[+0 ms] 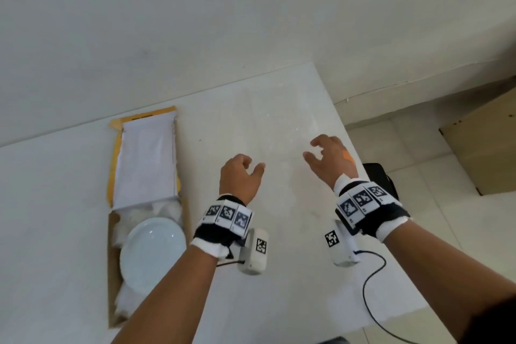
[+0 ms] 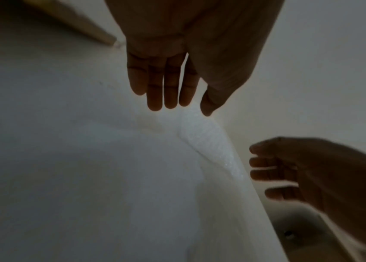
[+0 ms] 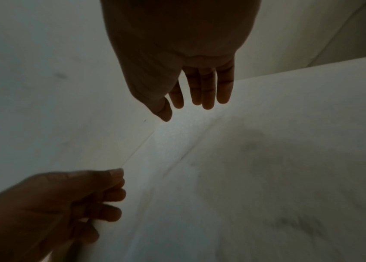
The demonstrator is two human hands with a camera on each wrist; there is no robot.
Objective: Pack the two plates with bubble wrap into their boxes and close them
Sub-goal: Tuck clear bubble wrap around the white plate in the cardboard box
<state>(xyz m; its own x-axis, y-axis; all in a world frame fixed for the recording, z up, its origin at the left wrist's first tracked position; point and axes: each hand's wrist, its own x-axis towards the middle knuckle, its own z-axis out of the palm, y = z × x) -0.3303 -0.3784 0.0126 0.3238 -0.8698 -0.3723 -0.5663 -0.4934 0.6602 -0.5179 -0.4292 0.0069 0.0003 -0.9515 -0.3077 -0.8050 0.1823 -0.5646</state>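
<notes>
A white plate [image 1: 153, 250] lies in an open cardboard box [image 1: 111, 274] at the table's left, on white bubble wrap [image 1: 167, 208]. The box's lid [image 1: 146, 159] is folded back, white inside. A faint translucent sheet of bubble wrap [image 1: 282, 123] lies on the table ahead of both hands; in the left wrist view its raised fold [image 2: 208, 140] shows just beyond the fingertips. My left hand [image 1: 247, 165] and right hand [image 1: 314, 148] hover side by side over the table, fingers loose, holding nothing. Only one plate and one box are in view.
The white table [image 1: 55, 204] ends at a wall behind and at an edge just right of my right hand. On the floor to the right stand a brown cardboard box [image 1: 485, 148] and a black object [image 1: 377, 179]. A black cable [image 1: 374, 288] trails from my right wrist.
</notes>
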